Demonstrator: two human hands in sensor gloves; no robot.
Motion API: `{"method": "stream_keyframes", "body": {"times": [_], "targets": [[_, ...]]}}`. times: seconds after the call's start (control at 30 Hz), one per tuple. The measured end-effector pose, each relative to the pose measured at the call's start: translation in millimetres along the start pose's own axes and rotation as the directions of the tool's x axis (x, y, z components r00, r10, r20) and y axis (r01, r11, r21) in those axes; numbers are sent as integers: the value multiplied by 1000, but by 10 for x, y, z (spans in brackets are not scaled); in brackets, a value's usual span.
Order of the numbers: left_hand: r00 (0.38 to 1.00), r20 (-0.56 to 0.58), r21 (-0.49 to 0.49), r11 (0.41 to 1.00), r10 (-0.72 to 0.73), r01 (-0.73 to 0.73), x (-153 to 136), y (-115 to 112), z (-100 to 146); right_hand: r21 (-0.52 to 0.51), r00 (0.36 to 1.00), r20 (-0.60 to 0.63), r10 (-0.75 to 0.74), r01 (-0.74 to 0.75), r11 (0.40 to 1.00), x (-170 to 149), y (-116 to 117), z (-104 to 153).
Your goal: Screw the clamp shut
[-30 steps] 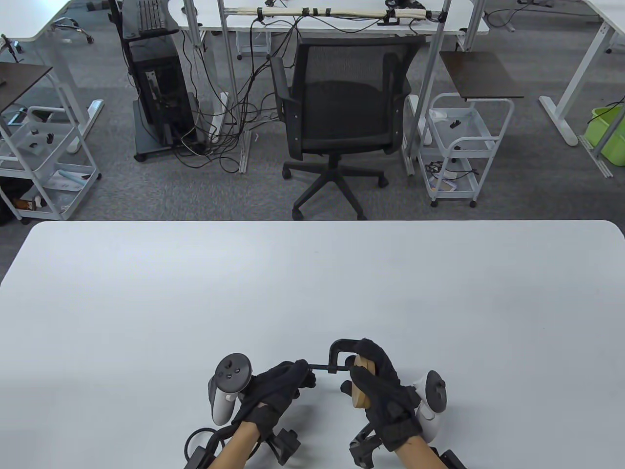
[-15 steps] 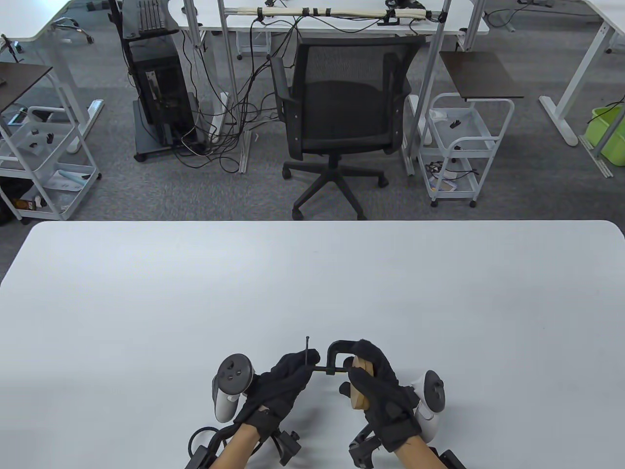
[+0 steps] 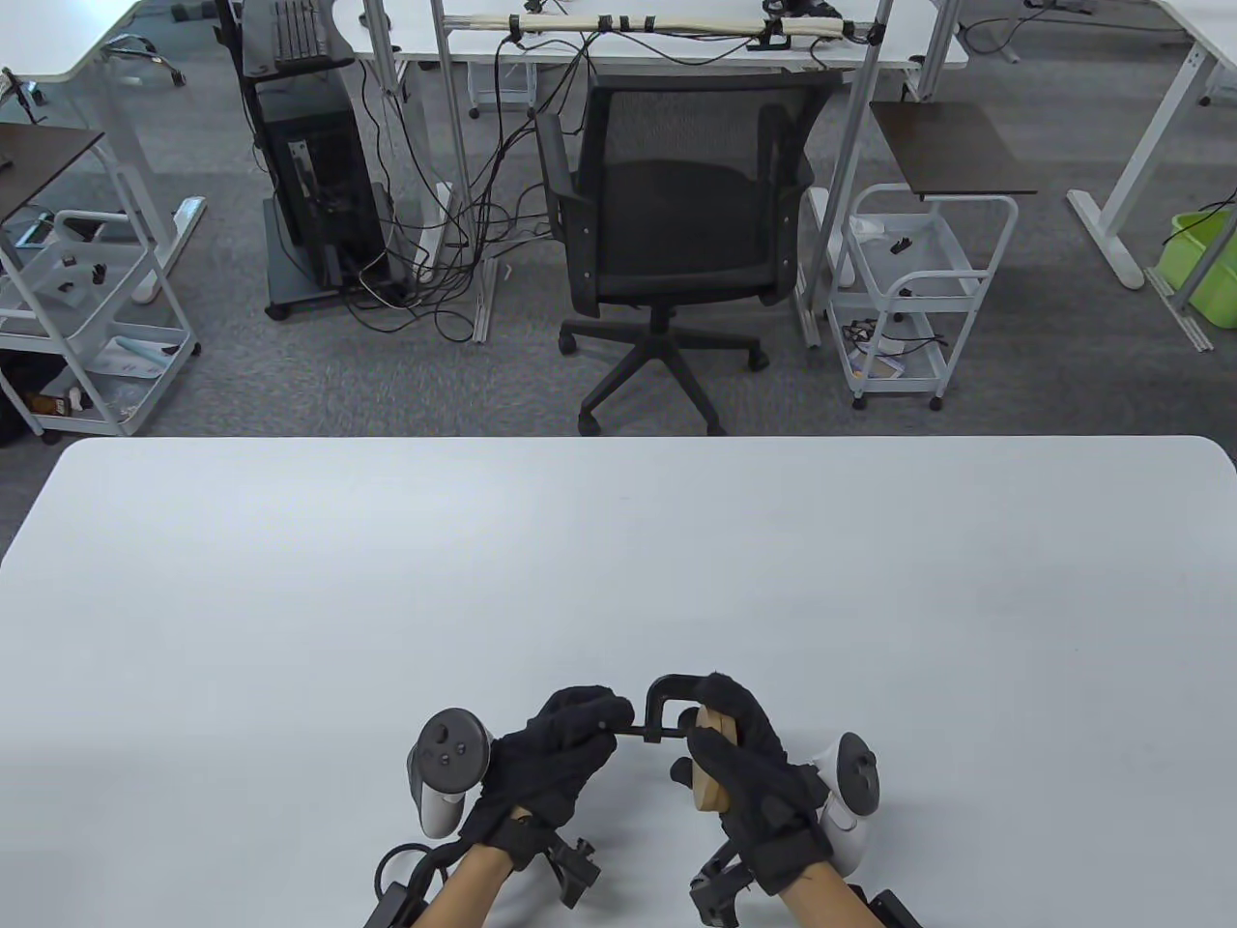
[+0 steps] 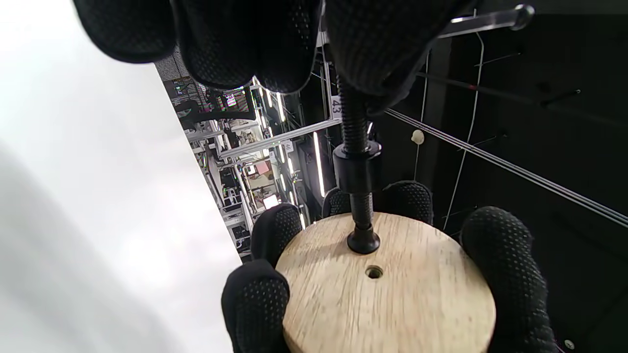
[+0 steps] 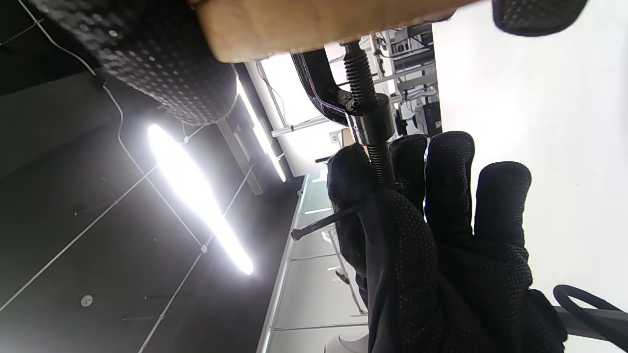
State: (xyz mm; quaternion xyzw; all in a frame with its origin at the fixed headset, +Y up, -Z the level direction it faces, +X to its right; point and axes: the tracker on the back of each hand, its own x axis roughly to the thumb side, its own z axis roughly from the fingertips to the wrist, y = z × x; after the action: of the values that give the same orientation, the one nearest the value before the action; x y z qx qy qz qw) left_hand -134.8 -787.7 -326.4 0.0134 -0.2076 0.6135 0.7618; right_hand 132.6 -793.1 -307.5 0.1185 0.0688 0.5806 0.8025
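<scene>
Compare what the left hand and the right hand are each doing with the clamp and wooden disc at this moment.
The left hand grips the handle end of the clamp screw; the right hand holds the wooden disc with the clamp frame around it. The left hand's fingers close on thin black metal; the right hand's spread round the disc's rim. Both wear black gloves, work near the table's front edge, and carry a tracker.
</scene>
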Motion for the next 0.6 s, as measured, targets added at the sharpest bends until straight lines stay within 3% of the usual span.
{"method": "stream_keyframes", "body": {"times": [0.4,0.53,0.6], "targets": [[997,-67,-4,999,40,-40,-59,103,-12,-22,1000,12,-8,8,1000,8,-18,3],[985,-165,49,997,-43,51,-96,113,16,-20,1000,13,-7,7,1000,8,-19,6],[974,-218,0,998,-69,70,-136,104,19,-20,1000,14,-8,8,1000,9,-20,8]]}}
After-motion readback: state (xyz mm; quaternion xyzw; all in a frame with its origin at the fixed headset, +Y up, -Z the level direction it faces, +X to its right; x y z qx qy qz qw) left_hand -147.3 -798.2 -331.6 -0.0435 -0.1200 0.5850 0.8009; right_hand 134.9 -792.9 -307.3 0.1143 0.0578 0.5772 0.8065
